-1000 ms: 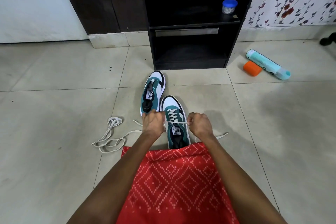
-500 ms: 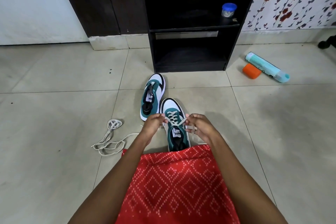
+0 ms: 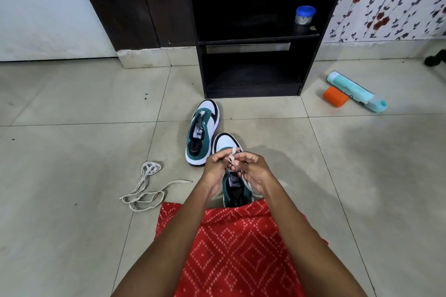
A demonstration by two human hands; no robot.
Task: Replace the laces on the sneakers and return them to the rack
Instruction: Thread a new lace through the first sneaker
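Two teal, white and black sneakers stand on the tiled floor. The near sneaker (image 3: 235,188) sits just in front of my lap, its laced part hidden under my hands. My left hand (image 3: 217,164) and my right hand (image 3: 253,171) meet above it, both pinching the white lace (image 3: 232,154), which loops between my fingers. The far sneaker (image 3: 202,131) stands a little to the left with no lace in it. A loose white lace (image 3: 144,188) lies tangled on the floor to the left.
A black shoe rack (image 3: 253,90) with open shelves stands straight ahead; a blue-lidded jar (image 3: 304,14) is on its upper shelf. A teal bottle (image 3: 354,90) and an orange object (image 3: 335,96) lie on the floor at the right. My red patterned garment (image 3: 236,248) covers my lap.
My hands were apart, pulling the lace ends out to each side of the near sneaker. They have come together over the shoe and now form a loop with the lace.
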